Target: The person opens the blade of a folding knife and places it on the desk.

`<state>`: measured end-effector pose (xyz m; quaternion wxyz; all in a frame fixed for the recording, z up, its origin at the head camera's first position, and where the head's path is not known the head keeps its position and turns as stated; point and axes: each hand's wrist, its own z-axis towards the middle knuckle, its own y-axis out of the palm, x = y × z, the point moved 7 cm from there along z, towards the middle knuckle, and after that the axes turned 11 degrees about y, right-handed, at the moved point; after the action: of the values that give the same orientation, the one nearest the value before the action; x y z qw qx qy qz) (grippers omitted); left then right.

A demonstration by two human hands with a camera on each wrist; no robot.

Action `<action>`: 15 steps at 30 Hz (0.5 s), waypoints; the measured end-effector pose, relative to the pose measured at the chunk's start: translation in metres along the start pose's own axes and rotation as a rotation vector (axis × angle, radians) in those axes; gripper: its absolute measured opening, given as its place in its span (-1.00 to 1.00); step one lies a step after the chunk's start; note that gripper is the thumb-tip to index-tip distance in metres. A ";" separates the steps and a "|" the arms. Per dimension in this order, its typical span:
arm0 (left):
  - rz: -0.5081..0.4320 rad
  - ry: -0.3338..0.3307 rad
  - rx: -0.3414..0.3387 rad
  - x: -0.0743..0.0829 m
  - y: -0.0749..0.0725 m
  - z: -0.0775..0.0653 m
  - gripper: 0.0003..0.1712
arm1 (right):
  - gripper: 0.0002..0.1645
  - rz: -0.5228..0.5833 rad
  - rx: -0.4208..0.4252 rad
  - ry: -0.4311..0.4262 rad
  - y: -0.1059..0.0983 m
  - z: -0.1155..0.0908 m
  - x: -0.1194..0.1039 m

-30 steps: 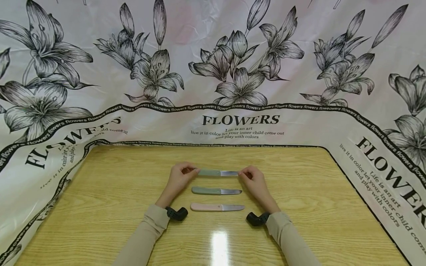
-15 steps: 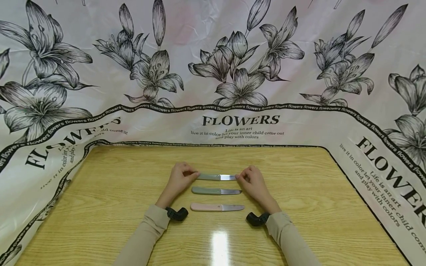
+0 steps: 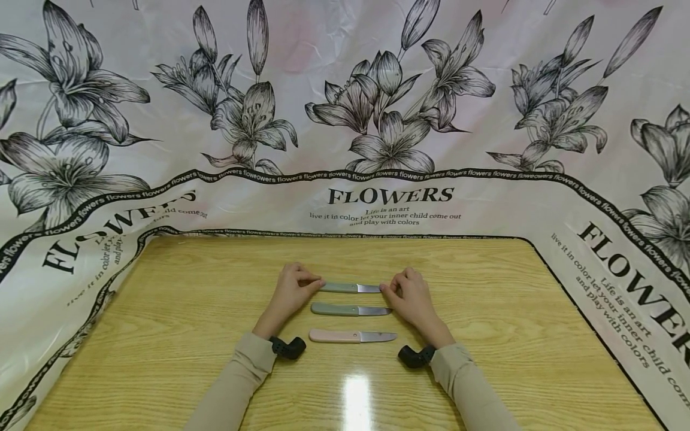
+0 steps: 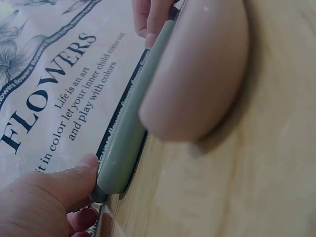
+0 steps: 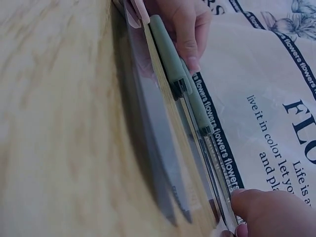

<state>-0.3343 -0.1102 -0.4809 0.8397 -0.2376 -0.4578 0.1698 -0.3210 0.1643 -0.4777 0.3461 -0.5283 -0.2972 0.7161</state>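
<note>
Three small knives lie in a row with blades to the right. The farthest has a green handle [image 3: 341, 288]; my left hand [image 3: 291, 290] pinches its handle end, and my right hand [image 3: 414, 296] pinches its blade at the tip, which the fingers hide. Nearer me is another green-handled knife [image 3: 334, 309], untouched and parallel to it. Closest lies a pink-handled knife [image 3: 334, 336]. Its handle [image 4: 197, 74] looms large and blurred in the left wrist view. In the right wrist view my right thumb [image 5: 266, 212] is at the far blade's end.
The knives are on a wood-grain table [image 3: 188, 335]. A white floral sheet [image 3: 388, 203] with black lettering rises behind the table and along its sides. Black wrist cameras, such as the left one [image 3: 290, 347], sit beside the pink knife's two ends.
The farthest knife has come slightly toward me, nearer the middle knife. My right fingertips have shifted a little left along its blade; the other two knives have stayed put.
</note>
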 end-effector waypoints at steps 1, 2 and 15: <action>0.001 0.001 0.000 0.000 0.000 0.000 -0.82 | -0.66 -0.003 0.000 0.000 0.000 0.000 0.000; 0.002 0.002 0.000 0.000 0.000 0.000 -0.82 | -0.66 -0.005 0.000 0.001 0.000 0.000 0.000; -0.041 0.034 -0.016 -0.002 0.002 0.002 -0.83 | -0.67 0.081 0.060 0.017 -0.009 0.001 0.001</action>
<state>-0.3375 -0.1091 -0.4821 0.8488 -0.2376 -0.4496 0.1447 -0.3209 0.1701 -0.4707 0.3351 -0.5352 -0.2511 0.7336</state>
